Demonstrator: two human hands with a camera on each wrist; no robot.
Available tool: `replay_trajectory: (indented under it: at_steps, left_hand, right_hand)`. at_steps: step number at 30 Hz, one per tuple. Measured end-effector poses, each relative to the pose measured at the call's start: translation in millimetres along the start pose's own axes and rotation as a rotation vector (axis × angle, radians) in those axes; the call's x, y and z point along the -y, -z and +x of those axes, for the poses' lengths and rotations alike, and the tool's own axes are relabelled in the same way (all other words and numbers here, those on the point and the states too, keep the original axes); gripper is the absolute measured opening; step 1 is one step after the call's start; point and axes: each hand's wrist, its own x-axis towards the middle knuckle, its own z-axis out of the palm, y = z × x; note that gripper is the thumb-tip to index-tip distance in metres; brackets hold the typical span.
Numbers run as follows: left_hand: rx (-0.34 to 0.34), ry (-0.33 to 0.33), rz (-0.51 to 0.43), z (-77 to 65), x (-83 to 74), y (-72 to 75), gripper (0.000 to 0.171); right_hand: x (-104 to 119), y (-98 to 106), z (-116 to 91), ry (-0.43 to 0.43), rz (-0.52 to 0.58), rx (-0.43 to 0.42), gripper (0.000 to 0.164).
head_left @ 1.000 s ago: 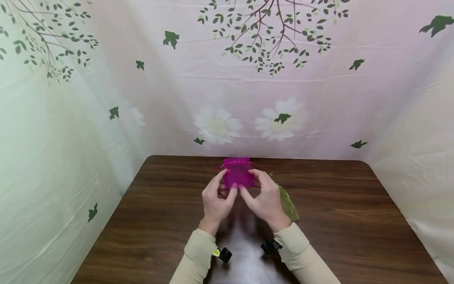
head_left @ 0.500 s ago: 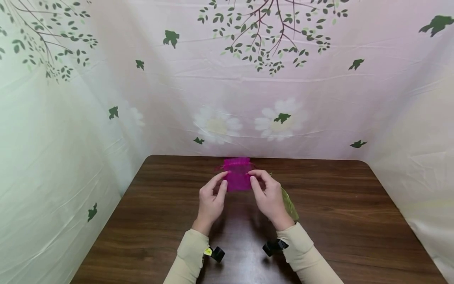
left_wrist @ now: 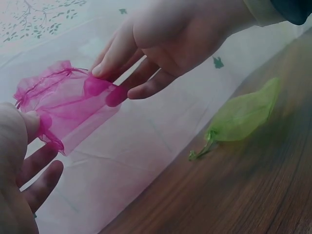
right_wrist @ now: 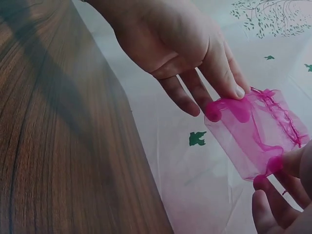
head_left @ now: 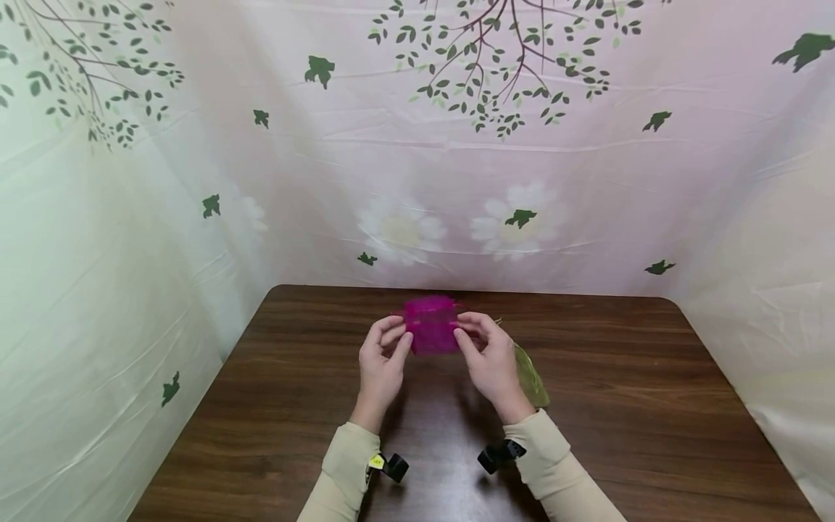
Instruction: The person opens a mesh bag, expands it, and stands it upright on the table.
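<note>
A sheer magenta organza drawstring bag (head_left: 430, 328) is stretched between my two hands, above the table. My left hand (head_left: 380, 373) pinches one side of it, thumb in front and fingers behind. On the opposite side my right hand (head_left: 493, 366) pinches it in the same way. Fingertips show through the thin fabric in both wrist views. The gathered neck with its cord (right_wrist: 280, 117) points away from me. A green organza bag (left_wrist: 246, 114) lies on the table beside my right hand, partly hidden by that hand in the head view.
The dark wood table (head_left: 639, 406) reaches back to a pale curtain (head_left: 574, 167) printed with leaves, birds and flowers. Similar curtain hangs at both sides. A black wrist camera (head_left: 394, 467) is strapped to my left wrist, another camera (head_left: 493, 458) to my right.
My thumbs have parted from the bag's near edge to its two sides. My left hand has shifted left, and the magenta bag has moved slightly left and nearer.
</note>
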Motion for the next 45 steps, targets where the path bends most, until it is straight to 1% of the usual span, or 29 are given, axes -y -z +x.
replay_trajectory:
  at_steps: [4, 7, 14, 19, 21, 26, 29, 34, 45]
  left_hand:
    - [0.001, 0.008, 0.034, -0.2, 1.4, 1.6, 0.018]
    - [0.003, 0.011, 0.055, -0.7, 5.3, 3.6, 0.012]
    - [0.022, 0.068, 0.093, -1.8, 17.8, 11.8, 0.009]
    - [0.051, 0.103, 0.164, -0.8, 23.8, 14.5, 0.008]
    - [0.065, 0.128, 0.213, -0.4, 26.7, 14.8, 0.008]
    - [0.1, 0.194, 0.35, 0.1, 34.5, 15.2, 0.007]
    - [0.105, 0.228, 0.394, -0.6, 37.7, 15.1, 0.006]
    - [0.101, 0.259, 0.412, -1.2, 39.1, 16.4, 0.007]
    - [0.114, 0.278, 0.412, -3.0, 40.7, 20.2, 0.011]
  right_hand:
    - [-3.0, -0.3, 0.4, -0.021, -0.059, -0.006, 0.013]
    - [-5.1, -1.3, 0.2, -0.049, -0.127, 0.005, 0.009]
    - [-8.7, -6.6, -1.9, -0.133, -0.265, 0.092, 0.006]
    - [-17.9, -10.7, 0.0, -0.165, -0.341, 0.138, 0.006]
    - [-22.5, -12.3, 0.4, -0.17, -0.362, 0.156, 0.005]
    - [-33.4, -16.4, -0.1, -0.173, -0.391, 0.183, 0.006]
    - [-39.1, -18.1, -0.6, -0.169, -0.398, 0.196, 0.006]
    - [-43.1, -19.5, -2.5, -0.171, -0.398, 0.203, 0.008]
    - [-40.0, -18.5, -2.9, -0.245, -0.379, 0.259, 0.008]
